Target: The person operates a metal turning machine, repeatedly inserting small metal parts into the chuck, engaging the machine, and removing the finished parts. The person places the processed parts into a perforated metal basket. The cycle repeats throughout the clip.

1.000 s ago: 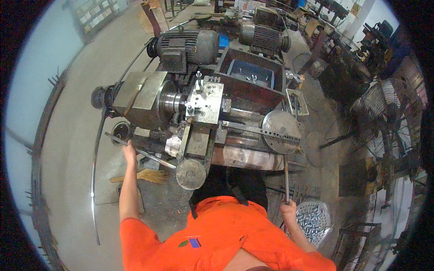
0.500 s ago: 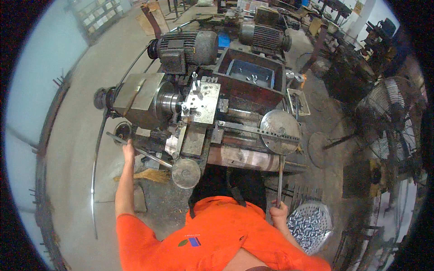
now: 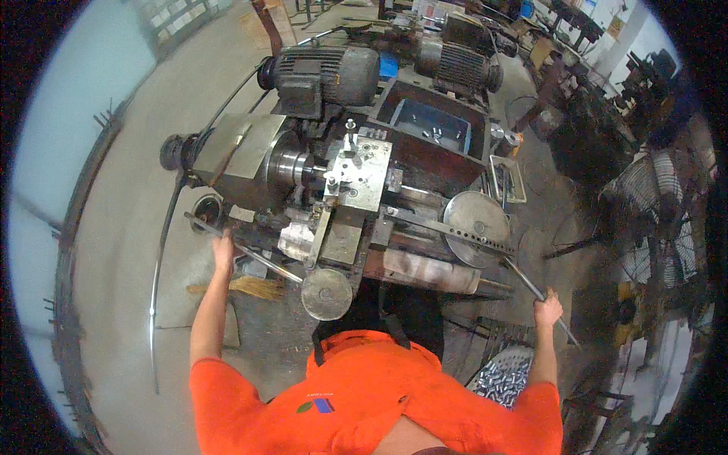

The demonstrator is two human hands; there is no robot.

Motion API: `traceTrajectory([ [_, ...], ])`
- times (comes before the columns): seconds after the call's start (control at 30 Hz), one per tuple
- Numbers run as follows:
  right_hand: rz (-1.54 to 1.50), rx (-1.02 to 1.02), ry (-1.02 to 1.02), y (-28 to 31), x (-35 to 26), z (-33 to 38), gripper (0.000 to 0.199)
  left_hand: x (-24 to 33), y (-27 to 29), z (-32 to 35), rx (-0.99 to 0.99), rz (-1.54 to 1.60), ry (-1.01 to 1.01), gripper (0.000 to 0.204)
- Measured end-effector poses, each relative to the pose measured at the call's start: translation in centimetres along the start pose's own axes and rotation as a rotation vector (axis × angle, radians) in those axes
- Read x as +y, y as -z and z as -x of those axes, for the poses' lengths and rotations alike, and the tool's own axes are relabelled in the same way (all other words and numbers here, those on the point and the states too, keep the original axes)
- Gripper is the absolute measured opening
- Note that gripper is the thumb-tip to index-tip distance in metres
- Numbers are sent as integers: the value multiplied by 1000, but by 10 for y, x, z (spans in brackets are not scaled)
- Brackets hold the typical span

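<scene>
My left hand (image 3: 222, 248) is wrapped round a long metal lever (image 3: 265, 262) that runs to a small round disc (image 3: 327, 294) at the front of the lathe. Out to the right, my right hand (image 3: 547, 309) grips another metal lever (image 3: 525, 280), which slants down from beneath a larger round disc (image 3: 477, 227). A bar with a row of holes (image 3: 455, 230) links that disc to the slide. Between the levers, the pale tool block (image 3: 362, 176) sits close to the round spindle chuck (image 3: 290, 168). Small details at the cutting point are too fine to make out.
A basket (image 3: 523, 356) of small shiny metal pieces stands on the floor by my right arm. Behind the slide is a blue tray (image 3: 431, 125) with a few pieces. Motors (image 3: 326, 76) stand at the back, a caged fan (image 3: 656, 216) at right, a straw broom (image 3: 254, 286) at left.
My right hand has swung its lever outward to the right and up, from nearly upright to slanting. The tool block sits slightly farther right in view, but the whole view has also shifted.
</scene>
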State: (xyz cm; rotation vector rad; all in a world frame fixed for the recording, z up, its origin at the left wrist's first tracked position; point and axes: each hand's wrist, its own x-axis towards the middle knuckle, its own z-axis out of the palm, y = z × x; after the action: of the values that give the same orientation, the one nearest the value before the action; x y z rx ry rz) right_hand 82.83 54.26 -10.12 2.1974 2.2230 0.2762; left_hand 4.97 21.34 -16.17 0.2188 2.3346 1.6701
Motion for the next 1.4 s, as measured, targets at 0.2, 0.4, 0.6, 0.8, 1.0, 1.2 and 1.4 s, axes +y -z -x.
traceTrajectory([
  [0.2, -59, 365, -55, -26, -42, 31, 81, 6, 37, 2, -185, 117, 109, 51],
  [0.4, -249, 503, 105, -5, -70, 88, 77, -43, 23, 20, -451, -979, -492, 42],
  [0.6, -242, 431, 61, -6, -66, 90, 73, -50, 1, 20, -409, -1378, -564, 46],
  [0.8, -234, 437, 3, -13, -70, 79, 75, -134, -29, 30, -238, -1102, -223, 44],
  [1.0, -405, 178, -52, 29, -65, 71, 58, -93, 6, 16, -472, -1255, -410, 36],
  [1.2, -719, 125, 248, 125, -165, 17, 34, -68, 28, 24, -584, -1090, -266, 35],
  [1.4, -999, -142, 821, 236, -352, 4, 39, 43, 113, 22, -237, -786, -316, 30],
])
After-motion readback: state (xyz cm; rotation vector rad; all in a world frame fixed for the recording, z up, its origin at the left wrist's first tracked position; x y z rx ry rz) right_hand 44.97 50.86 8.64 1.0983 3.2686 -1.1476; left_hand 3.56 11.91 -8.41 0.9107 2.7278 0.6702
